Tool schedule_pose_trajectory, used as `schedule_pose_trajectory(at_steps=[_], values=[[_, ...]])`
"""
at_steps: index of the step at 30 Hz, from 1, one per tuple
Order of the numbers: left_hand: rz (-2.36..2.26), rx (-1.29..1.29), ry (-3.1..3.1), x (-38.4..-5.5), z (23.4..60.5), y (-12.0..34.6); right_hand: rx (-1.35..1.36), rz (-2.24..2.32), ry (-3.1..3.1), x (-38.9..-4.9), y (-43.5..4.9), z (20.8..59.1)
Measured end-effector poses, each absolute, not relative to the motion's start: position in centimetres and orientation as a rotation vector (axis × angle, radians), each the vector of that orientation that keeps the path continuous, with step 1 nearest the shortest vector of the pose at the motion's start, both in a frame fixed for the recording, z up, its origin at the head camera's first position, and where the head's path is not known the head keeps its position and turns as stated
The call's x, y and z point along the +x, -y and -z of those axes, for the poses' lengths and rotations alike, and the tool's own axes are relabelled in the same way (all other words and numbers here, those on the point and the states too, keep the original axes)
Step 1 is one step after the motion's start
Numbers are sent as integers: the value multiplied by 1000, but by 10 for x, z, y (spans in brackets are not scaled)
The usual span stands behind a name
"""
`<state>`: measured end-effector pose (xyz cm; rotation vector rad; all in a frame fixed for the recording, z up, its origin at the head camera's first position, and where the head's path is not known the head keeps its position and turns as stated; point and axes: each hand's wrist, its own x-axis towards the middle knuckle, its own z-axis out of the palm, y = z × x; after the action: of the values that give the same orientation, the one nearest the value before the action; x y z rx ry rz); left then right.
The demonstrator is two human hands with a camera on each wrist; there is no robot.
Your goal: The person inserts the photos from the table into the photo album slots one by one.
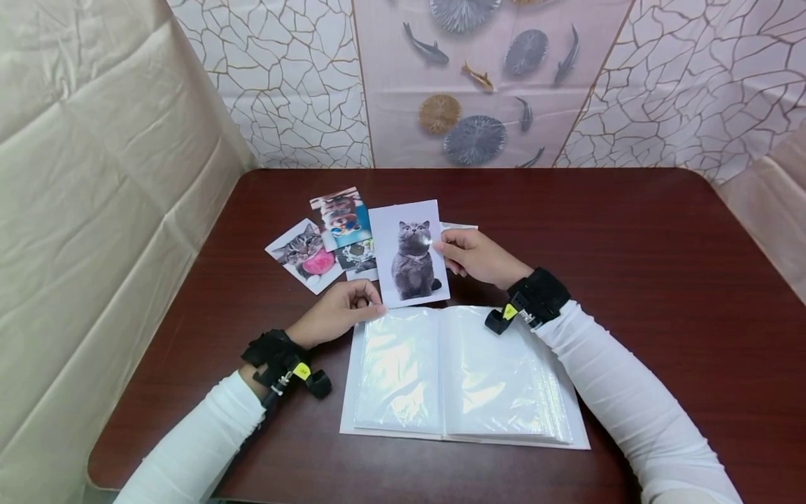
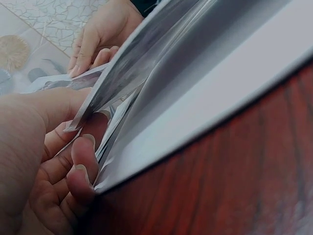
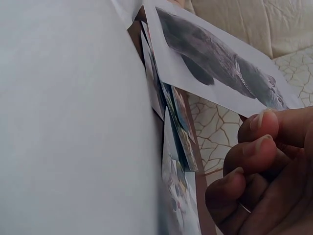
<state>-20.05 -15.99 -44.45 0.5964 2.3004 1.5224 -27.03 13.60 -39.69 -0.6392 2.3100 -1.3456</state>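
Observation:
A photo of a sitting grey cat [image 1: 385, 245] is held above the top edge of an open photo album [image 1: 406, 374]. My right hand [image 1: 481, 259] pinches the photo by its right edge, between thumb and fingers. At the album's upper left corner, my left hand [image 1: 336, 311] grips a clear plastic sleeve page [image 2: 132, 66]; the left wrist view has the thumb on top and curled fingers beneath. The photo's lower edge lies close to the sleeve's top; whether it has entered the sleeve I cannot tell. The right wrist view shows the cat photo [image 3: 220, 63] tilted above other prints.
Several loose photos lie behind the album: a cat with a pink ball [image 1: 308, 255], a blue-and-brown print [image 1: 343, 218], and others partly covered. The dark wooden table [image 1: 630, 280] meets a patterned cloth [image 1: 290, 91] at the back. A beige cloth [image 1: 126, 210] hangs on the left.

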Motion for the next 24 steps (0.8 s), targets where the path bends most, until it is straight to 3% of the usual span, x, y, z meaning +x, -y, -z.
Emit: schedule_pose_trajectory(at_steps=[24], values=[[-1577,470,-2306,-200,442,157,-718,1311,-2258,-271,-129,394]])
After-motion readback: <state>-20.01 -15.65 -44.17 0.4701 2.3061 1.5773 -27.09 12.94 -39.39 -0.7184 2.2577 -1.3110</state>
